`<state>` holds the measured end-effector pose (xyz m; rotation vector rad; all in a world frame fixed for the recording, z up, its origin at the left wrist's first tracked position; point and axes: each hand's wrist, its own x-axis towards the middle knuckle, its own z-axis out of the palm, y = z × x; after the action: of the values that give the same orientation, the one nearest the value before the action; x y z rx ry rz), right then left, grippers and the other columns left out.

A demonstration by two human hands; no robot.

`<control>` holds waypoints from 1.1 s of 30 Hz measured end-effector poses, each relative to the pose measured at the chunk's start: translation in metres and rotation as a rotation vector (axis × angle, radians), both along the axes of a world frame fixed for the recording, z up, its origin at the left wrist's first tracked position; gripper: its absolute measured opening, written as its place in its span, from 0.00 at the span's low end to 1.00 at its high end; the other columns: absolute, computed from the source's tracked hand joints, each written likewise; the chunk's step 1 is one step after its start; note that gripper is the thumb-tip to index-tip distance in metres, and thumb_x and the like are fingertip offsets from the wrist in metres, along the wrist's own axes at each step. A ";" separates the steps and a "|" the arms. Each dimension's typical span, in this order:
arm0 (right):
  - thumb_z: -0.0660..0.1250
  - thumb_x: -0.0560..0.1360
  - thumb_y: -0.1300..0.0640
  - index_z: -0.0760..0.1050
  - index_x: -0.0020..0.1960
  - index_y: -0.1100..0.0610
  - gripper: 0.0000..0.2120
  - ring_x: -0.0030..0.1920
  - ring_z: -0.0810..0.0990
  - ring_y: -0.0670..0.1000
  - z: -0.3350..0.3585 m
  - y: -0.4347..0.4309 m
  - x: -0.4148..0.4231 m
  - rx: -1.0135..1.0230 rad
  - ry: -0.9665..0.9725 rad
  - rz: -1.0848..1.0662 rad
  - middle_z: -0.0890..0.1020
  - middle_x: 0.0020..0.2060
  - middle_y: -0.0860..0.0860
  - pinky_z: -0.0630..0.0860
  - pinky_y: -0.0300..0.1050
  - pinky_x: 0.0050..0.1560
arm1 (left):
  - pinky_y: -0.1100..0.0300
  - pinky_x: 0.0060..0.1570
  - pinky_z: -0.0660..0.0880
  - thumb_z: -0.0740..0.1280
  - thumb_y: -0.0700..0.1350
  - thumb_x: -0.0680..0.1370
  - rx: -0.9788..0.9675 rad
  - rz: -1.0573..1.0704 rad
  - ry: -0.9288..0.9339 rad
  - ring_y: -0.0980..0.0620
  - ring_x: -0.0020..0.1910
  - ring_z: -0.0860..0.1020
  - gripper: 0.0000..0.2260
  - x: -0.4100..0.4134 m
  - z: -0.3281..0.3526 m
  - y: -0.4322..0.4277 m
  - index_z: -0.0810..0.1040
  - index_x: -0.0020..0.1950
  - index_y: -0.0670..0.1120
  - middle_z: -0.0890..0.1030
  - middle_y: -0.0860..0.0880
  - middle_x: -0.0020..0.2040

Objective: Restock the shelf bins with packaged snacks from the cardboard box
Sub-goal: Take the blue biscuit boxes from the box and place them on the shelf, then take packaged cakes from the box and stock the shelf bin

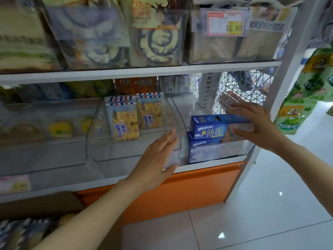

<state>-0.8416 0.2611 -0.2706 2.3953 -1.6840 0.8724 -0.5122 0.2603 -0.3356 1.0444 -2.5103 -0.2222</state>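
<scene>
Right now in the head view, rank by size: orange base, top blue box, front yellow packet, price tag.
Largest: orange base
top blue box and front yellow packet, too alike to rank
price tag smallest

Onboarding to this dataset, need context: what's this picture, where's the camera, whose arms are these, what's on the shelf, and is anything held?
There is no robot and no grip here, only a person's two bare hands. One wide-angle camera worn on their head films forward and down at a shop shelf. The left hand lies flat, fingers straight, against the front of a clear bin holding yellow snack packets. The right hand reaches to the next clear bin, with its fingers straight over the top blue box of a stack and its thumb at the box's front. Neither hand is curled round anything. What looks like the cardboard box shows at lower left.
</scene>
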 end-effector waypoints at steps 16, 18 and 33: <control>0.65 0.76 0.44 0.74 0.59 0.45 0.13 0.47 0.73 0.38 -0.175 0.056 0.442 0.565 0.067 0.770 0.73 0.49 0.37 0.71 0.37 0.46 | 0.44 0.62 0.68 0.52 0.62 0.72 0.204 0.648 -0.226 0.38 0.66 0.71 0.29 0.380 -0.097 0.146 0.77 0.65 0.48 0.77 0.46 0.65; 0.66 0.74 0.43 0.73 0.55 0.45 0.12 0.39 0.71 0.39 -0.202 0.062 0.465 0.620 0.193 0.751 0.72 0.43 0.38 0.70 0.39 0.38 | 0.45 0.70 0.60 0.51 0.65 0.73 0.306 0.693 -0.235 0.43 0.74 0.60 0.31 0.407 -0.122 0.159 0.69 0.72 0.53 0.64 0.51 0.74; 0.70 0.74 0.49 0.77 0.57 0.60 0.18 0.45 0.82 0.55 -0.213 0.062 0.577 0.800 -0.315 0.348 0.83 0.43 0.57 0.79 0.55 0.49 | 0.53 0.64 0.64 0.67 0.37 0.77 0.175 0.615 0.150 0.41 0.67 0.69 0.16 0.466 -0.141 0.138 0.76 0.64 0.43 0.73 0.42 0.66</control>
<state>-0.2649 0.3230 -0.4834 3.2984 -2.0554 0.7281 -0.0464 0.3987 -0.4769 1.7364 -1.9508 -0.3222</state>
